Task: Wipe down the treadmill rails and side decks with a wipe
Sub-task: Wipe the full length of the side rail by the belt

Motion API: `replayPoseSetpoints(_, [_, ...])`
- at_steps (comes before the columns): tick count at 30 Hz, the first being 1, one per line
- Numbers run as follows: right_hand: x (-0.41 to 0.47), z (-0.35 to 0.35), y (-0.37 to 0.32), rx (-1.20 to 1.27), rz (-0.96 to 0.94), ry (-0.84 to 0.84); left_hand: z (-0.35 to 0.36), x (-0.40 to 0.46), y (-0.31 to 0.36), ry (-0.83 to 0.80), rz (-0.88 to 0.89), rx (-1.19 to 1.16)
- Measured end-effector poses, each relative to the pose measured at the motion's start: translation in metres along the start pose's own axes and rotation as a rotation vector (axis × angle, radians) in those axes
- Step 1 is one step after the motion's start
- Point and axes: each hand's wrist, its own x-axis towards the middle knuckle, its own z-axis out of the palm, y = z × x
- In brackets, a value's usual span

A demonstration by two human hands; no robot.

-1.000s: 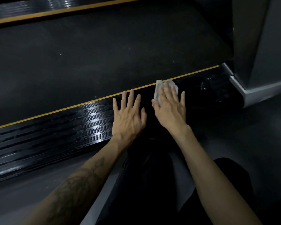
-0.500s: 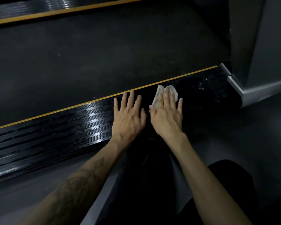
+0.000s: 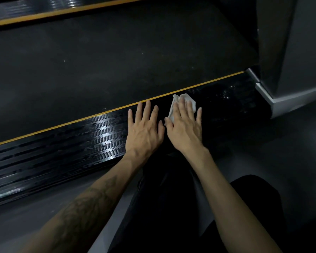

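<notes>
I see the near side deck (image 3: pixel 66 143) of the treadmill running as a long black ribbed strip from the near left to the far right, with a thin yellow stripe (image 3: pixel 80 119) along its far edge. The ribs follow the same long axis, and wet patches shine on the left part. My right hand (image 3: pixel 185 128) lies flat on this deck, fingers straight and pointing away from me, pressing a crumpled white wipe (image 3: pixel 185 99) against the strip; the wipe pokes out beyond the fingertips, just short of the yellow stripe. My left hand (image 3: pixel 144 132) rests just beside it on the left, palm down, fingers spread and straight, holding nothing.

Beyond the stripe lies the dark belt (image 3: pixel 117 61), and past that the far side deck (image 3: pixel 44 8) with its own yellow line. At the right end of the near deck a grey upright post (image 3: pixel 299 52) with a silver base (image 3: pixel 274 99) closes off the strip. My dark-clad knees (image 3: pixel 171 207) are on the grey floor (image 3: pixel 281 143) below my arms.
</notes>
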Motion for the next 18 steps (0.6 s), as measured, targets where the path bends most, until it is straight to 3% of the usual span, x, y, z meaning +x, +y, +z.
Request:
replayPoseSetpoints(3, [0.012, -0.001, 0.014, -0.013, -0.055, 0.007, 0.000, 0.000, -0.001, 0.020, 0.004, 0.007])
replayPoseSetpoints(8, [-0.004, 0.002, 0.009, -0.016, 0.063, 0.058, 0.001, 0.001, 0.000, 0.017, 0.002, 0.008])
replayPoseSetpoints(14, [0.002, 0.006, 0.009, 0.030, -0.092, 0.072, 0.002, 0.001, 0.001, 0.021, 0.000, 0.007])
replayPoseSetpoints(18, [-0.002, 0.008, 0.018, 0.000, 0.021, 0.132, 0.001, 0.001, 0.000, 0.027, 0.005, 0.006])
